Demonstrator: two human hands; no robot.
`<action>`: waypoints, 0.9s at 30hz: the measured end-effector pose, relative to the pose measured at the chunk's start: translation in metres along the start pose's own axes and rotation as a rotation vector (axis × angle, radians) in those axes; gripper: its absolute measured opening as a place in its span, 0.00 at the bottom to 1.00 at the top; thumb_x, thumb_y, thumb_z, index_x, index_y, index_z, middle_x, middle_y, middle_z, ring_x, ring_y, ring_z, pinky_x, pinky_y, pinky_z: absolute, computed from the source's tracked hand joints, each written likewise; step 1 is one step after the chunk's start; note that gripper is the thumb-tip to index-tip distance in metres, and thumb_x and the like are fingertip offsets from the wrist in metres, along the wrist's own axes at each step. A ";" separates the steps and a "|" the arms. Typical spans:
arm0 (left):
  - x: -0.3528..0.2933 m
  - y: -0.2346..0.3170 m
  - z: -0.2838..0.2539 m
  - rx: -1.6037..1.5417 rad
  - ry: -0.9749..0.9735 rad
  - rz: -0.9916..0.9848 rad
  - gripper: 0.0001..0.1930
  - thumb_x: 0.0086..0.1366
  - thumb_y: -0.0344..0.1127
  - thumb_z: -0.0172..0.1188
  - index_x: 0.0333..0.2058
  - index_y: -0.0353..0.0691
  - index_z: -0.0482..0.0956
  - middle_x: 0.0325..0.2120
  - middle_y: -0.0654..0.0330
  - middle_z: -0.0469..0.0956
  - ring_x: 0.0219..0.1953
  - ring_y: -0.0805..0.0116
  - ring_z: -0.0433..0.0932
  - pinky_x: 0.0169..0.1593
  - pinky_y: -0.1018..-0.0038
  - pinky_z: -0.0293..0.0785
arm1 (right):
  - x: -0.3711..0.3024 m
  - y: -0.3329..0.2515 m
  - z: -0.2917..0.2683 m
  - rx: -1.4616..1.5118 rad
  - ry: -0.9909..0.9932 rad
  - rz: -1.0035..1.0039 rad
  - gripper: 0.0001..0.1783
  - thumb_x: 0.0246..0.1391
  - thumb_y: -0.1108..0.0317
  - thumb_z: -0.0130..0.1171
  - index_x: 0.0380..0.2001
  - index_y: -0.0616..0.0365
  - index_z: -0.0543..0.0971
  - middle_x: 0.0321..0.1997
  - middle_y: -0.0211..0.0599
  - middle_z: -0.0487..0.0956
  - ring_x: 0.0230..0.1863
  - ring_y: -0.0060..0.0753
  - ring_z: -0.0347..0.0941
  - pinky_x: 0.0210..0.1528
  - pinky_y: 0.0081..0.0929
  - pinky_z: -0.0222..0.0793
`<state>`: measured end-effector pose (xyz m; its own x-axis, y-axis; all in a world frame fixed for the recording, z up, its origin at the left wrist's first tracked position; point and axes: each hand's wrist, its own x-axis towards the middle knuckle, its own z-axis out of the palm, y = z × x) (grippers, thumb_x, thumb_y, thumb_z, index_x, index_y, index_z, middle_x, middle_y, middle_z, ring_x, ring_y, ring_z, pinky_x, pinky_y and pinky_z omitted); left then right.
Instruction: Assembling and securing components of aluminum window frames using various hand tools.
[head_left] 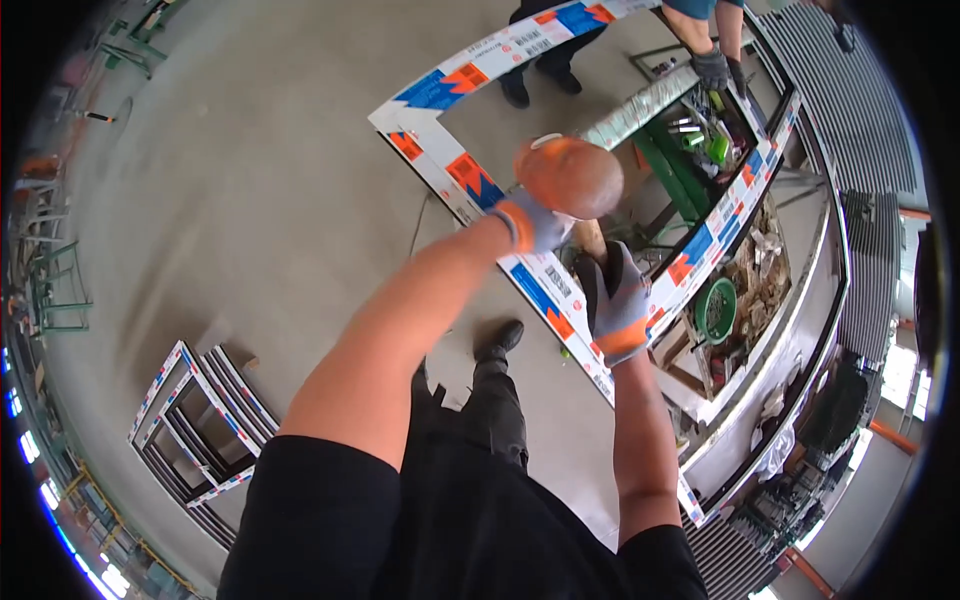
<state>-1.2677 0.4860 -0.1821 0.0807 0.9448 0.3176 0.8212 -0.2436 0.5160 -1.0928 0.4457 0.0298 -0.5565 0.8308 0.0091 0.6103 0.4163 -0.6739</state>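
A mallet with a thick, rounded orange head is raised over the near corner of a large white window frame with blue and orange protective film. My right hand, in a grey glove with an orange cuff, is closed around its short wooden handle. My left hand, gloved alike, lies at the frame's near bar, beside and partly behind the mallet head. Its fingers are hidden there, so its grip does not show.
Across the frame a co-worker's gloved hands touch the far side. Beneath are a tool tray and a green bowl of small parts among scraps. Smaller frames stand at left on the floor. Corrugated sheets lie at right.
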 end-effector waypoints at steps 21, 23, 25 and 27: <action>0.040 -0.113 -0.116 0.382 -0.378 -0.113 0.19 0.70 0.49 0.44 0.35 0.44 0.79 0.31 0.51 0.83 0.37 0.53 0.82 0.43 0.60 0.75 | 0.025 -0.070 0.032 0.419 0.304 0.027 0.21 0.63 0.54 0.46 0.34 0.65 0.74 0.17 0.29 0.70 0.17 0.16 0.65 0.20 0.16 0.58; 0.047 -0.113 -0.109 0.379 -0.376 -0.097 0.19 0.70 0.49 0.43 0.35 0.44 0.79 0.31 0.52 0.83 0.36 0.54 0.82 0.43 0.61 0.75 | -0.015 0.038 0.071 -0.095 0.174 -0.253 0.23 0.62 0.49 0.49 0.35 0.63 0.72 0.16 0.36 0.73 0.18 0.35 0.72 0.22 0.31 0.67; 0.038 -0.119 -0.100 0.374 -0.382 -0.064 0.19 0.70 0.49 0.43 0.35 0.43 0.79 0.30 0.52 0.83 0.36 0.54 0.82 0.43 0.61 0.75 | -0.006 0.036 0.101 -0.439 -0.105 0.221 0.19 0.61 0.53 0.52 0.37 0.61 0.72 0.22 0.50 0.78 0.26 0.55 0.77 0.29 0.44 0.70; 0.036 -0.121 -0.093 0.388 -0.375 -0.055 0.20 0.70 0.49 0.43 0.35 0.43 0.79 0.30 0.52 0.83 0.36 0.54 0.82 0.43 0.61 0.75 | 0.002 0.026 0.100 -0.443 -0.166 0.297 0.17 0.61 0.56 0.53 0.38 0.61 0.72 0.25 0.54 0.78 0.30 0.59 0.76 0.31 0.47 0.70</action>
<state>-1.4171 0.5289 -0.1588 0.1693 0.9846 -0.0439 0.9725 -0.1597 0.1697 -1.1343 0.4213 -0.0618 -0.3840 0.8816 -0.2744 0.9131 0.3184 -0.2548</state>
